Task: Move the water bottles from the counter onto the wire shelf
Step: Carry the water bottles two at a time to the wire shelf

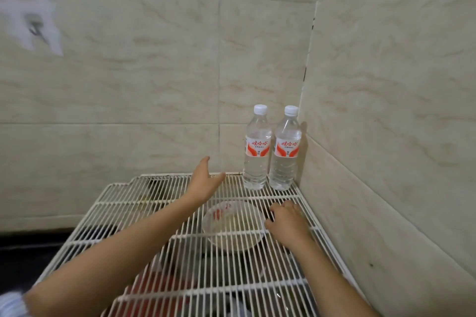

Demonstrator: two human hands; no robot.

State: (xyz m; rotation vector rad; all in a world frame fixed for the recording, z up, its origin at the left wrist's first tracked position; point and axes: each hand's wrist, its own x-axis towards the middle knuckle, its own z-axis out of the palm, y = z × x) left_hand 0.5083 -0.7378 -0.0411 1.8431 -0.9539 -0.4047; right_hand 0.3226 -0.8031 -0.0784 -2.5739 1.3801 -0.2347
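Two water bottles (256, 154) stand on the wire shelf (123, 203), at 2 o'clock from the left grip (204, 180) and clear of it. That grip reaches forward with fingers spread. The right grip (286, 221) rests curled on the wires; I cannot tell whether it clasps them.

Two water bottles (270, 148) stand upright on the wire shelf (144, 201); left hand (203, 180) hovers, fingers straight.
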